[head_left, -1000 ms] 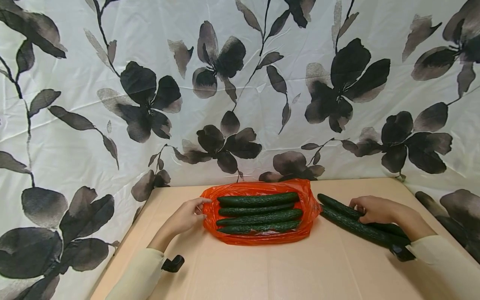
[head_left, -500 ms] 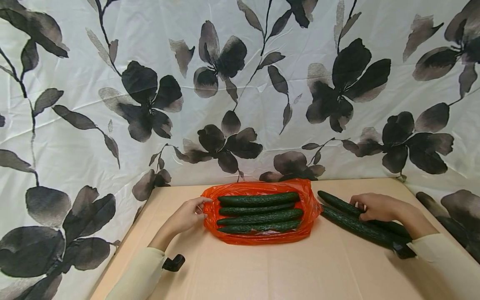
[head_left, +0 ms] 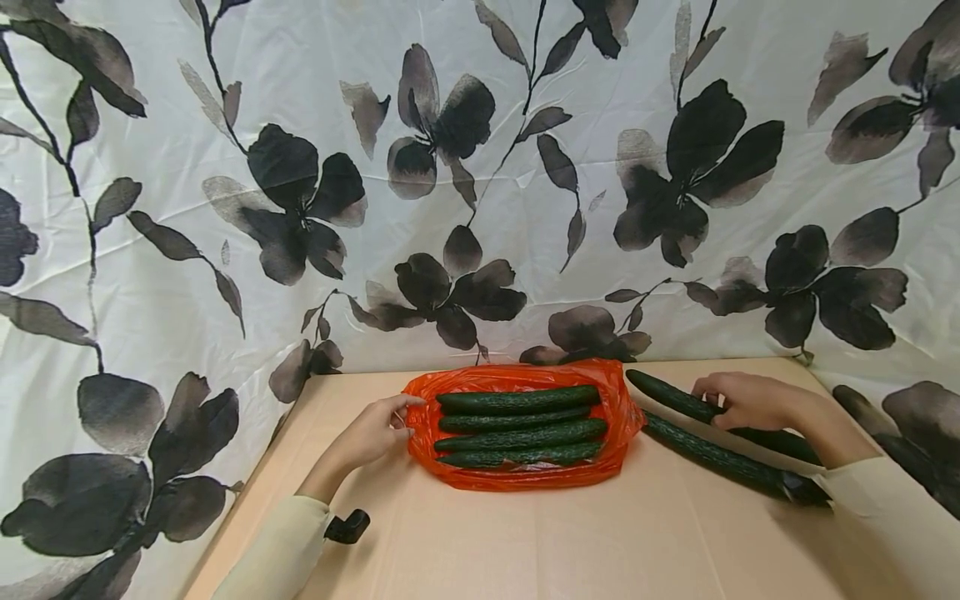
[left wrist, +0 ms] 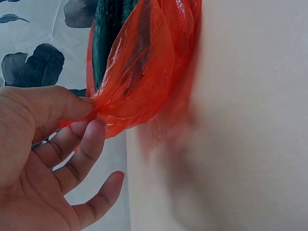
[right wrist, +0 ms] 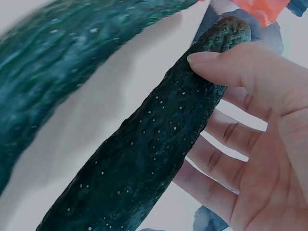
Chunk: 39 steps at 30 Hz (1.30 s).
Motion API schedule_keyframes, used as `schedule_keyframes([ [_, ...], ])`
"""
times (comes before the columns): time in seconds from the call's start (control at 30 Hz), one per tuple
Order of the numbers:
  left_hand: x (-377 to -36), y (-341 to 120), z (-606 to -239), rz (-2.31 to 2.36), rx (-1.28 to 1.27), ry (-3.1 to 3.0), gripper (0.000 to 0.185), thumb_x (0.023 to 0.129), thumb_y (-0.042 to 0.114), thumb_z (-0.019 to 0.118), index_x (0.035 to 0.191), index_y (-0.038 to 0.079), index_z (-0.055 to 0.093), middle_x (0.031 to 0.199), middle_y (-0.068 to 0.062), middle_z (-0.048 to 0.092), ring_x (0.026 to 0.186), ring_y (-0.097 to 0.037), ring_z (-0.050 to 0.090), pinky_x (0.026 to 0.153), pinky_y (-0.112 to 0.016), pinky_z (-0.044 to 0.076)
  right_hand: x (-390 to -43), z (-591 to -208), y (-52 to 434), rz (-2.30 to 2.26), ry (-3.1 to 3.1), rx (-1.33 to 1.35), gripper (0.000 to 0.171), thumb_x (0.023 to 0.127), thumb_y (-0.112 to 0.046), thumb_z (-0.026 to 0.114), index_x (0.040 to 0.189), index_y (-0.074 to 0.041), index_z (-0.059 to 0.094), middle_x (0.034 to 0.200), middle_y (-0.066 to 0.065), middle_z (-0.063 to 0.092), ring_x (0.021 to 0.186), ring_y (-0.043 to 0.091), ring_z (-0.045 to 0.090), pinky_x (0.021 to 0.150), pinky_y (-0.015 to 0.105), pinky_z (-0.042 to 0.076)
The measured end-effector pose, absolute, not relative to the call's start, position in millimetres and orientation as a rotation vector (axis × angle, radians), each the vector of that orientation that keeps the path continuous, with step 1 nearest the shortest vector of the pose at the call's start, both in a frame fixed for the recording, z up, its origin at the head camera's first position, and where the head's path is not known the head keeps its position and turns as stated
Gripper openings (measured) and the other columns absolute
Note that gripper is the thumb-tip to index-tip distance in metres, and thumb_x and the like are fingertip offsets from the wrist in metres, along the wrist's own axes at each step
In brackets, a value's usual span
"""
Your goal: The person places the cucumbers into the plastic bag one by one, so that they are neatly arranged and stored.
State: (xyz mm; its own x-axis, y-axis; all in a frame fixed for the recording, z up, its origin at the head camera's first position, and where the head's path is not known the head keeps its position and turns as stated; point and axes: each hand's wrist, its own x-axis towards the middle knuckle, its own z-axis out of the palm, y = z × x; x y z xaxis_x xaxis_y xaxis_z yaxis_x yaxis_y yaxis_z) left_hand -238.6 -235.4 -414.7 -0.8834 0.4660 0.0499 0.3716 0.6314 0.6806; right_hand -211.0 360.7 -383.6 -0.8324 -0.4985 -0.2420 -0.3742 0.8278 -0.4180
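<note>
The place looked like an improvised recording corner rather than a working kitchen or shop. A white cloth [head_left: 480,167] printed with large black and grey flowers hung as a backdrop behind and to both sides of the table, creased and draped down to its edges, hiding whatever room lay beyond. The table [head_left: 525,542] was a plain, pale tan surface. On it lay only groceries: cucumbers [head_left: 517,425] on an orange plastic bag [head_left: 517,477], of the thin kind handed out at markets. A small black device [head_left: 347,527] was strapped at the person's left wrist.
</note>
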Motion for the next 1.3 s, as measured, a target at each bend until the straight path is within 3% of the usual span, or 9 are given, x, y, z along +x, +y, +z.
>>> schedule_keyframes([
  [0.33,-240,-232,-416,1.089,0.710,2.732,0.046,0.086,-0.006,0.068,0.131,0.000,0.064,0.087,-0.004,0.060,0.077,-0.017,0.054,0.069,-0.027,0.046,-223,-364,354,-0.562,2.668,-0.670,0.037,0.087,-0.012,0.070,0.123,-0.004,0.062,0.110,0.004,0.063,0.094,0.020,0.062,0.073,0.028,0.054],
  [0.67,-241,-231,-417,1.072,0.684,2.739,0.046,0.086,-0.006,0.068,0.131,0.000,0.064,0.086,-0.003,0.060,0.077,-0.017,0.054,0.070,-0.026,0.046,-231,-342,341,-0.545,2.688,-0.686,0.040,0.090,-0.015,0.071,0.126,-0.002,0.061,0.107,0.003,0.063,0.091,0.017,0.062,0.073,0.028,0.054],
  [1.1,-240,-231,-417,1.075,0.689,2.738,0.046,0.086,-0.007,0.067,0.131,-0.001,0.064,0.087,-0.002,0.059,0.077,-0.017,0.054,0.069,-0.026,0.047,-237,-316,307,-0.503,2.727,-0.818,0.044,0.092,-0.021,0.073,0.132,-0.006,0.062,0.121,0.007,0.063,0.100,0.019,0.063,0.081,0.040,0.056],
  [1.3,-240,-231,-417,1.072,0.673,2.738,0.046,0.086,-0.008,0.066,0.132,-0.001,0.063,0.087,-0.004,0.059,0.078,-0.017,0.054,0.070,-0.026,0.047,-240,-310,288,-0.407,2.731,-0.876,0.045,0.093,-0.022,0.071,0.135,-0.005,0.063,0.128,0.010,0.063,0.101,0.019,0.064,0.082,0.039,0.057],
])
